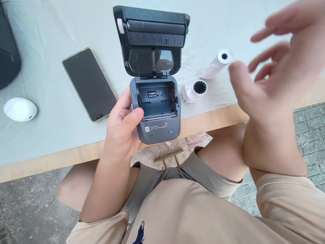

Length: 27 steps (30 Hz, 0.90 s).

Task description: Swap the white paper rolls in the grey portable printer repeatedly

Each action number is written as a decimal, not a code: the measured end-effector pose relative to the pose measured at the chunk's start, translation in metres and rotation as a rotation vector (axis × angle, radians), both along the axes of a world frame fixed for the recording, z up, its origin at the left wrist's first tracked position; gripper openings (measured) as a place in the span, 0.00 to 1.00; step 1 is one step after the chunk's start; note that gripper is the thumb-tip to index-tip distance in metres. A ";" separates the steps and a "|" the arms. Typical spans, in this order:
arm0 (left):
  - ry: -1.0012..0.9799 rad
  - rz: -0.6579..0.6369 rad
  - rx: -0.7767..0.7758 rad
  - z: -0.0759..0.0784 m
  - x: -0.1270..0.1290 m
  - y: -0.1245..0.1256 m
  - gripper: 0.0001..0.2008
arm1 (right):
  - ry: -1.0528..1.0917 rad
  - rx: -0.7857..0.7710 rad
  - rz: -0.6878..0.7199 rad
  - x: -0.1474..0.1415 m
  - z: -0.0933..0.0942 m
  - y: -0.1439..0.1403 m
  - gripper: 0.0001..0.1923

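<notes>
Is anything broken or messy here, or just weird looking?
Nothing looks broken or spilled. The little grey printer, held by the left hand, has its lid flipped wide open, and its paper bay is empty. Two paper rolls lie on their sides on the table cloth. The right hand is empty.

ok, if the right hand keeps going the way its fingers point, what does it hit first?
Probably the farther white paper roll: the open right hand points left toward it. The hand is raised and blurred, so depth is unclear.
</notes>
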<state>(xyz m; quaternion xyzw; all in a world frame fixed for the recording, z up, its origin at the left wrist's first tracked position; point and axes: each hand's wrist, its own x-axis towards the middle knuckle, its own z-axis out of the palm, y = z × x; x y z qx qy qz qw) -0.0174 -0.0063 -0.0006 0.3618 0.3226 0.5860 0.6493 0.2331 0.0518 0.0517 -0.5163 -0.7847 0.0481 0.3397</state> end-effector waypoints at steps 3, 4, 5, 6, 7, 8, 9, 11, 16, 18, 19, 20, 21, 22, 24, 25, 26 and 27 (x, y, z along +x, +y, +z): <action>-0.009 0.003 -0.001 0.000 0.000 0.000 0.22 | -0.136 -0.215 -0.003 0.005 -0.013 0.020 0.27; -0.010 0.003 -0.005 0.000 0.000 0.000 0.22 | -0.128 -0.278 0.000 0.006 -0.018 0.025 0.26; -0.009 0.007 -0.007 0.000 0.001 0.000 0.22 | -0.105 -0.324 0.005 0.006 -0.023 0.029 0.25; -0.006 0.009 -0.008 0.000 0.000 0.001 0.22 | -0.076 -0.342 0.014 0.007 -0.026 0.031 0.25; -0.001 0.014 -0.007 -0.001 0.000 0.001 0.21 | -0.028 -0.340 0.026 0.007 -0.027 0.033 0.25; 0.006 0.017 -0.008 -0.001 0.000 0.001 0.21 | 0.048 -0.330 0.036 0.007 -0.028 0.034 0.25; 0.014 0.021 -0.008 -0.002 0.000 0.002 0.22 | 0.140 -0.321 0.035 0.007 -0.028 0.035 0.23; 0.029 0.028 -0.007 -0.003 0.000 0.002 0.22 | 0.318 -0.311 0.005 0.008 -0.029 0.038 0.18; 0.065 0.034 0.008 -0.003 -0.001 0.002 0.21 | 0.309 -0.337 -0.074 0.003 -0.029 0.042 0.10; 0.074 0.035 0.002 -0.003 0.000 0.002 0.20 | 0.243 -0.296 -0.059 0.000 -0.025 0.037 0.12; 0.079 0.038 0.005 -0.002 0.000 0.002 0.20 | 0.203 -0.278 -0.037 -0.001 -0.022 0.035 0.15; 0.087 0.038 0.006 -0.002 0.000 0.002 0.20 | 0.170 -0.269 -0.006 -0.002 -0.019 0.032 0.20; 0.099 0.034 0.000 -0.002 0.000 0.002 0.21 | 0.141 -0.270 0.031 -0.003 -0.015 0.029 0.25; 0.111 0.028 -0.009 -0.002 -0.001 0.002 0.21 | 0.115 -0.281 0.074 -0.004 -0.011 0.028 0.29; 0.127 0.016 -0.027 -0.002 -0.001 0.002 0.22 | 0.062 -0.306 0.165 -0.006 -0.007 0.027 0.33; 0.132 0.012 -0.039 -0.002 -0.001 0.002 0.22 | 0.029 -0.309 0.195 -0.006 -0.006 0.028 0.33; 0.135 0.010 -0.045 -0.002 -0.001 0.002 0.22 | -0.003 -0.310 0.207 -0.007 -0.007 0.030 0.32; 0.136 0.013 -0.041 -0.001 -0.002 0.002 0.22 | -0.021 -0.314 0.198 -0.007 -0.009 0.032 0.29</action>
